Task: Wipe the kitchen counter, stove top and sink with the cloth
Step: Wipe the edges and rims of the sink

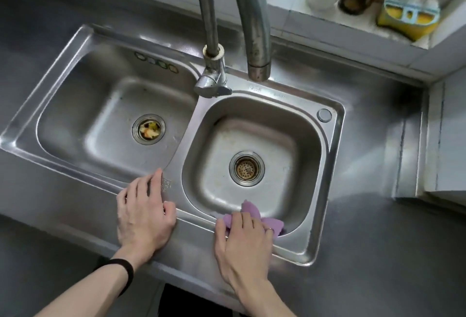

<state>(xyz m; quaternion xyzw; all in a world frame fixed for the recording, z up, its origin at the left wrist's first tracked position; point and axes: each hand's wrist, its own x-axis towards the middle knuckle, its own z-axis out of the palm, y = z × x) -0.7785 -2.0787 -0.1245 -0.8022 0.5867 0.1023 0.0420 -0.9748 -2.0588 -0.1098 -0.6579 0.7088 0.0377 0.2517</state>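
Cloth [252, 213], purple, sat bunched under the right hand [242, 238]. The fingers curled over it at the near rim of the sink [330, 165], and folds spilled past the fingertips into the right basin. Judged light, soft, limp, probably damp; best held as a wad against the palm so it drags on the steel.

Left hand [143, 213] lay flat on the rim alongside, holding nothing.

Beyond the right fingertips: 1 strainer [246, 169], faucet [254, 26] overhead. Beyond the left: drain [148, 129] with food scraps, a likely snag.

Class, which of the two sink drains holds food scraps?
The left basin's drain: yellowish scraps sit in it, while the right basin's drain shows only its strainer.
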